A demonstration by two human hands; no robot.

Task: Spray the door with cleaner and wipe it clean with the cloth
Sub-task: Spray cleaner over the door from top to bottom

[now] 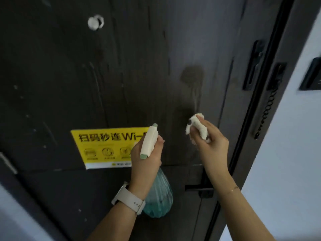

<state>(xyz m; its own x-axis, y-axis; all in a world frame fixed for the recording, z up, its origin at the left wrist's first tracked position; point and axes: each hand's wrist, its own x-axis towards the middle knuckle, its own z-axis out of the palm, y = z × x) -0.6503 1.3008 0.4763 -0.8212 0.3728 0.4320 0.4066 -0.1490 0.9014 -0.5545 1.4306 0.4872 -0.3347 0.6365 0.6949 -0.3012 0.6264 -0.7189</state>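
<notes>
A dark wood-grain door (pixel 132 70) fills most of the view, with wet streaks running down it and a damp patch (pixel 192 75) right of centre. My left hand (pixel 145 157) grips a spray bottle (pixel 159 197) by its neck; the bottle is teal with a cream head, and its nozzle points up at the door. My right hand (pixel 211 145) holds a bunched white cloth (pixel 196 126) just below the damp patch, close to the door surface.
A yellow Wi-Fi sticker (pixel 104 146) sits left of the bottle. A white peephole cover (pixel 95 22) is at upper left. The black door handle (pixel 199 189) lies under my right forearm. A lock plate (pixel 254 65) and chain (pixel 268 108) are on the right edge, by a pale wall (pixel 286 162).
</notes>
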